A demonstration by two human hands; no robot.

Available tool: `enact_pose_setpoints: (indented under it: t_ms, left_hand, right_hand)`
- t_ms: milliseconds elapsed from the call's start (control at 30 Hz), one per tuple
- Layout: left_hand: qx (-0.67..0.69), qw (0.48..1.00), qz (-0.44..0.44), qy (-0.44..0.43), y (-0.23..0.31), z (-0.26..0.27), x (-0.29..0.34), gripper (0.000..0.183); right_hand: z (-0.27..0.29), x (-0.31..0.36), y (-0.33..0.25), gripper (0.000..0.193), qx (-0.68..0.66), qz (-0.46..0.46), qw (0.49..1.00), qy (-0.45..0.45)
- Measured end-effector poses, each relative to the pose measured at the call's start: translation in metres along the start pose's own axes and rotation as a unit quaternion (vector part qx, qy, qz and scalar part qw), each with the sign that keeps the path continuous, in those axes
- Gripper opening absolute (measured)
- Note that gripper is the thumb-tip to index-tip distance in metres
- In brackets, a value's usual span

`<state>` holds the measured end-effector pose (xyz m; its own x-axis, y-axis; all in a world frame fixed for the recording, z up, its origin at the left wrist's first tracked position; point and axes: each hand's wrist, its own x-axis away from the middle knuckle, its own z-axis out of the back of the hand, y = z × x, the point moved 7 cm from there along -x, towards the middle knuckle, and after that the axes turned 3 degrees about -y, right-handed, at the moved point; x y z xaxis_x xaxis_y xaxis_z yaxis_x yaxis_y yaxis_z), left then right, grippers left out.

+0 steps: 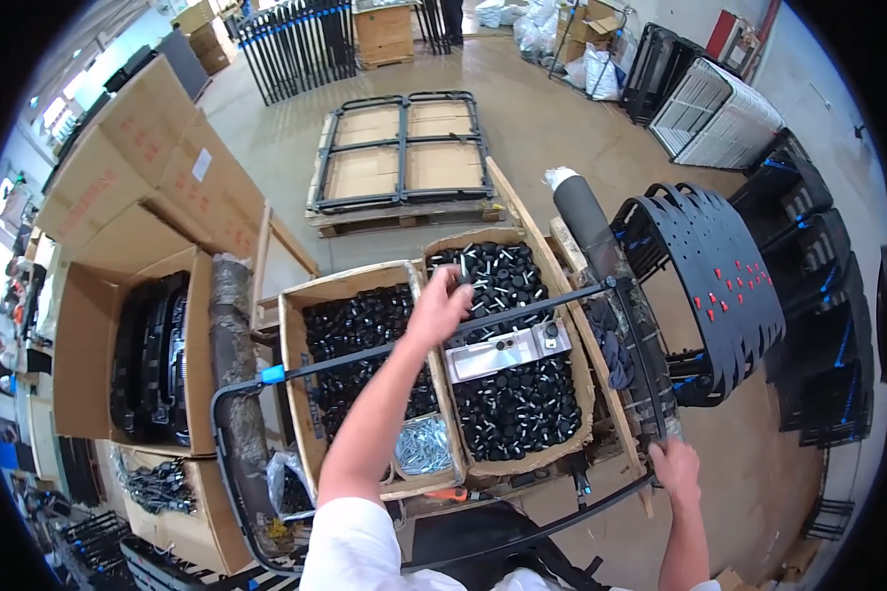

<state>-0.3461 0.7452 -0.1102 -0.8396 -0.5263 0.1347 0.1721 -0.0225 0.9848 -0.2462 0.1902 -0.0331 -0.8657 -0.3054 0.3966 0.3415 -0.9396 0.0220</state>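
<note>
A black tubular metal frame (522,309) lies across the front of me, with a blue clip (272,374) at its left corner. My right hand (675,465) is closed around its right side. My left hand (441,303) reaches past the far bar, over a cardboard box (584,414) of black round-headed screws (517,426). Its fingers are curled together; what they pinch, if anything, is too small to make out. A metal holder (498,355) sits on these screws. Left of it, another box (294,394) holds small black parts (350,330) and a tray of silvery fasteners (423,448).
An open carton (84,355) with black plastic parts stands at the left. Wrapped rollers (235,325) flank the boxes. Curved black panels (724,286) stand at the right. Further off, black frames lie on a pallet (404,217). An orange-handled tool (447,493) lies near me.
</note>
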Motion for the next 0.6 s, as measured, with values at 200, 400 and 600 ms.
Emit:
enact_pose_setpoints:
  t_ms: [200, 400, 600]
  left_hand:
    - [0.081, 0.994, 0.068, 0.009, 0.014, -0.083, 0.178, 0.032]
    - [-0.103, 0.982, -0.052, 0.149, -0.026, -0.121, 0.316, 0.038]
    - [0.082, 0.98, 0.153, 0.094, -0.055, -0.089, 0.399, 0.028]
  right_hand:
    - [-0.016, -0.002, -0.211, 0.057, -0.448, 0.246, 0.852, -0.113]
    - [-0.06, 0.072, -0.282, 0.04, -0.362, 0.395, 0.832, -0.141]
    - [-0.055, 0.05, -0.263, 0.043, -0.316, 0.465, 0.827, 0.002]
